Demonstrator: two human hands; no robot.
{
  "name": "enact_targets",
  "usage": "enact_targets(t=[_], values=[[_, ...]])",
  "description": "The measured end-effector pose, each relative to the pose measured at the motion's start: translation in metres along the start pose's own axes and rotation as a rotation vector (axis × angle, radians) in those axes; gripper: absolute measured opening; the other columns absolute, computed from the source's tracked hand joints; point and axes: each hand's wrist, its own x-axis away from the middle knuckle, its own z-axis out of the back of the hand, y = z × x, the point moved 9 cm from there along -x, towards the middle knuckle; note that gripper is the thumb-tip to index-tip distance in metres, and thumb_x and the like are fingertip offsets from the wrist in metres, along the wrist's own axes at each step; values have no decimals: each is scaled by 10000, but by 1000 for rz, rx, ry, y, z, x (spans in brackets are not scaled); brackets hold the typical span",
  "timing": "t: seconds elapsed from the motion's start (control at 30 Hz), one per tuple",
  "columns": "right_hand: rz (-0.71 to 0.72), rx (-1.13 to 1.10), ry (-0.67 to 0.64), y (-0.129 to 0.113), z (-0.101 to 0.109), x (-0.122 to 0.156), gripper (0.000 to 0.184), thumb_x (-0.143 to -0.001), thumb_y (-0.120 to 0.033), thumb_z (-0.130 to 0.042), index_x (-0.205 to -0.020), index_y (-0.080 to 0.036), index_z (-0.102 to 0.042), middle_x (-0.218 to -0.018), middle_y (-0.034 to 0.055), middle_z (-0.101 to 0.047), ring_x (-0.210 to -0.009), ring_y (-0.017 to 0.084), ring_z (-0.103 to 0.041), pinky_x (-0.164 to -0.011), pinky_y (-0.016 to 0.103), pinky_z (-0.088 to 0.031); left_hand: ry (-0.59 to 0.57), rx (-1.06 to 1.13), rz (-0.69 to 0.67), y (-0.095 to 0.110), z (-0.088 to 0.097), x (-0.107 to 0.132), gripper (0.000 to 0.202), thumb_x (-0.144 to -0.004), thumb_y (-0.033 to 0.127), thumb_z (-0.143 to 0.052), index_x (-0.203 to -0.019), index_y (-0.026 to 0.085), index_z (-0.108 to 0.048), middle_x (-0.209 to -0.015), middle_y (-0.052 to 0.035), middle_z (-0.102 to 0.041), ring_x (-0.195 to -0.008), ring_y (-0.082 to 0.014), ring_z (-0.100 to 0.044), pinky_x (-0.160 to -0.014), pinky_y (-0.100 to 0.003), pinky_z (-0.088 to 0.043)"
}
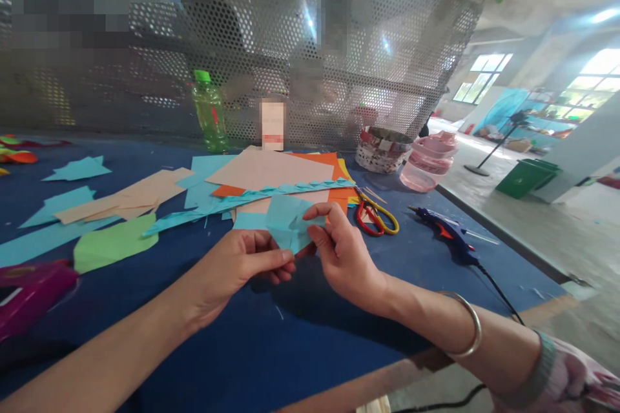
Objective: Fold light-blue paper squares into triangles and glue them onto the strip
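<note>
A small piece of light blue paper is held up over the table's front middle, with a crease or fold near its lower part. My left hand pinches its lower edge between thumb and fingers. At the paper's right edge, the curled thumb and forefinger of my right hand close on it. Just behind lies a long folded blue paper strip, running across stacked sheets of beige paper and orange paper. Scissors with red and yellow handles rest right of the stack.
Blue and beige scraps and a green paper piece spread leftward, near a magenta object. A blue glue gun with a cord lies right. Behind stand a green bottle, a round container, a pink bottle and a perforated metal screen.
</note>
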Motion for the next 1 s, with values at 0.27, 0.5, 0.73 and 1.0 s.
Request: enact_targets(t=[0.27,0.5,0.73,1.0], values=[[17,23,13,1,3,-6,225,-960,-207,-504,-1175,-231,-442,-721,-32,-634,-676,142,-674,-657,270,-501,94,-46,-41,1,15,-5,298,-669,464,-811,-659,185,-707,-706,-28,-718,-680,-159,-633,-652,-261,-453],[-8,-30,77,1,14,-14,369,-896,-214,-565,-1241,-230,-436,-765,-49,-546,-673,105,-545,-654,237,-474,90,-97,-15,5,18,-6,289,-668,437,-783,-604,192,-644,-688,-30,-718,-662,-163,-630,-623,-262,-443],[-7,95,-93,-1,-5,-7,245,-883,-216,-581,-1127,-208,-578,-841,-20,-619,-657,92,-544,-652,223,-469,237,60,-104,15,31,-3,232,-660,383,-815,-719,194,-695,-730,8,-668,-760,-155,-631,-649,-227,-495],[107,217,-232,-8,-18,1,584,-815,-194,-681,-1351,-251,-459,-1150,47,-657,-730,122,-618,-741,266,-532,207,233,-105,12,32,-6,230,-691,353,-817,-760,186,-675,-723,25,-658,-704,-137,-630,-686,-256,-546]])
